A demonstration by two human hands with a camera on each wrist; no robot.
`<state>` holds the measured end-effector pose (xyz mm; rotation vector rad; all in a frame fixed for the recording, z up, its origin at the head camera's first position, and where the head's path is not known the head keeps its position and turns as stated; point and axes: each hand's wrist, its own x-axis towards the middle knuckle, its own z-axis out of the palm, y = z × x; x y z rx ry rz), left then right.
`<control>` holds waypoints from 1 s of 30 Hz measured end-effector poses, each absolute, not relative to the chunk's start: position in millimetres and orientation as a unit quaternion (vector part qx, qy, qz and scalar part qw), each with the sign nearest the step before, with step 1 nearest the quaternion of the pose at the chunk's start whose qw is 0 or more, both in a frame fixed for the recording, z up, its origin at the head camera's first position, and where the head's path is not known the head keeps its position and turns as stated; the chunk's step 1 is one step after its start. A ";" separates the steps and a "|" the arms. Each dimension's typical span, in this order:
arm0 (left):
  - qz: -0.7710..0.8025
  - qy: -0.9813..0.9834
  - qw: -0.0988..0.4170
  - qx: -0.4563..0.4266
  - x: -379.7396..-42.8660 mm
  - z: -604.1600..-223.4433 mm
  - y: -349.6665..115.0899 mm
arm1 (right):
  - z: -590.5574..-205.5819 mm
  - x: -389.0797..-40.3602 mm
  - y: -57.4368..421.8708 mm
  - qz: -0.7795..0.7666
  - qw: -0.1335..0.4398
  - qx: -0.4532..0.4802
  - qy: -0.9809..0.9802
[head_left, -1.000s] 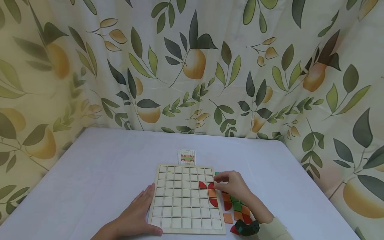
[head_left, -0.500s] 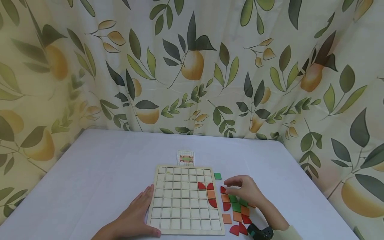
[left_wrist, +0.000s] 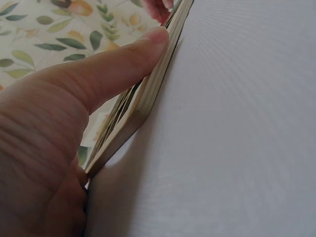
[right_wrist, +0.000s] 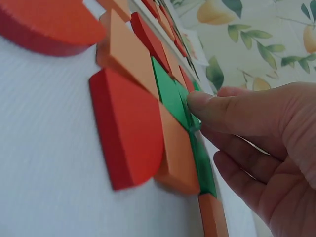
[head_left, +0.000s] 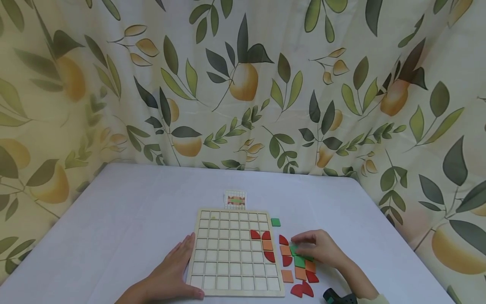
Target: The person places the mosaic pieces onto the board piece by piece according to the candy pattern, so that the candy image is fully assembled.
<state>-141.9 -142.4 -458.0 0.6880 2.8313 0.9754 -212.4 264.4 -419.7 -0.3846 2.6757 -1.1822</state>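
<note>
My left hand (head_left: 171, 270) holds the left side of a wooden grid board (head_left: 228, 293), the thumb lying over its near edge. On the board's right side sit red quarter-circle tiles (head_left: 269, 256) and an orange square tile (head_left: 267, 245). Right of the board, my right hand (head_left: 320, 249) reaches into a cluster of loose tiles. Its thumb and forefinger pinch at a green square tile (head_left: 293, 251), which lies among the others. In the right wrist view the thumb tip meets the green tile (right_wrist: 173, 96); the forefinger is mostly hidden behind it.
A small pattern card (head_left: 235, 200) lies against the board's far edge. One green square (head_left: 275, 222) stands apart near the board's upper right corner. Closer to me are a single orange square (head_left: 287, 276) and two red quarter-circles (head_left: 296, 290). A leaf-and-fruit curtain (head_left: 243, 126) hangs behind the white table.
My right hand has drawn back from the board's right edge, moving right and toward me onto the loose tiles. The green square it covered now shows beside the board. My left hand stays put.
</note>
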 end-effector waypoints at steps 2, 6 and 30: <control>0.318 0.920 0.032 0.227 -141.9 -457.9 -142.6 | -419.5 -210.7 267.2 -0.398 0.106 -0.137 0.901; 0.318 0.920 0.032 0.227 -141.4 -457.0 -142.7 | -418.6 -209.7 270.3 -0.394 0.122 -0.147 0.899; 0.320 0.920 0.032 0.224 -141.3 -456.7 -141.9 | -419.5 -205.1 272.8 -0.397 0.110 -0.171 0.895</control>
